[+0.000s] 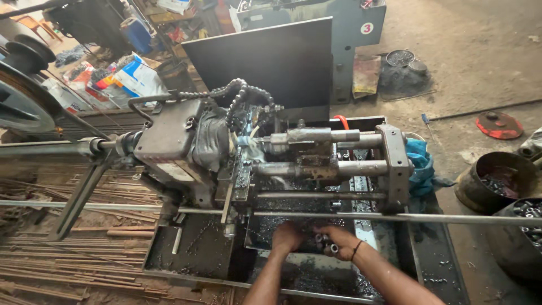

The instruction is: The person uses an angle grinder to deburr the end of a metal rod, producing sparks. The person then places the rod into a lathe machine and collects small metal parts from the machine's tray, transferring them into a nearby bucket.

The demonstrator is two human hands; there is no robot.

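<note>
Small metal pieces (327, 244), short dark turned bits w/ round ends, sit bunched in my right hand (339, 242), low centre of the frame. Fingers curled round them, hand mostly closed, a couple of ends poking out on the left side. I'd judge them hard, stiff, heavy for their size, and prob oily, so slippery; fresh-cut edges may be sharp. Best held in a cupped palm as a bunch, not pinched singly.

My left hand (287, 236) is just beside it, knuckles up, fingers down in the tray (265, 237). Can't tell if it has anything, fingertips hidden.

The tray is dark, wet-looking, strewn w/ chips, and sits under the machine. Above my hands a long steel bar (395, 217) runs across the frame. Behind that, the lathe-type machine (186, 141): grey headstock block mid-left, two thick slide shafts (350, 152) to the right, segmented coolant hose (237, 93) looping on top. Blue rag (420, 164) right of the shafts. Round tubs of small parts (497, 181) at the right edge. Bundle of thin rods (68, 248) lower left.
</note>
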